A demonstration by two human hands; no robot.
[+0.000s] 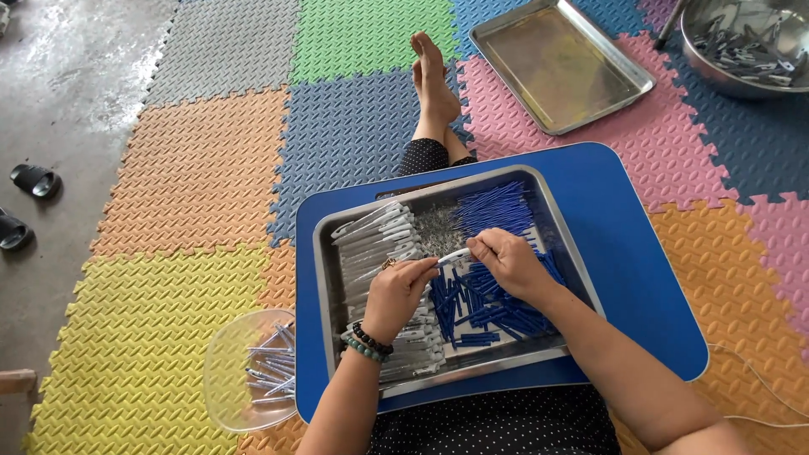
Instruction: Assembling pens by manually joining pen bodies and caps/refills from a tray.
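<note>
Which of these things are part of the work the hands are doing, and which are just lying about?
In use: left hand, right hand, white piece held between them, blue pieces, white barrels, metal tray.

Lying about: empty tray, steel bowl, sandals.

1. A makeshift home workshop for hand assembly piecework, set up on the floor; the person sits with bare feet (pixel 434 80) stretched out beyond the hands.
2. Coloured interlocking foam mats (pixel 202 168) cover bare concrete (pixel 67 93) far left of the hands; sandals (pixel 34 179) lie there.
3. A blue lap table (pixel 632 253) carries the metal tray (pixel 324 270) under the hands; a spare tray (pixel 560 63), steel bowl (pixel 742 42) and clear dish (pixel 232 362) of parts lie around.
</note>
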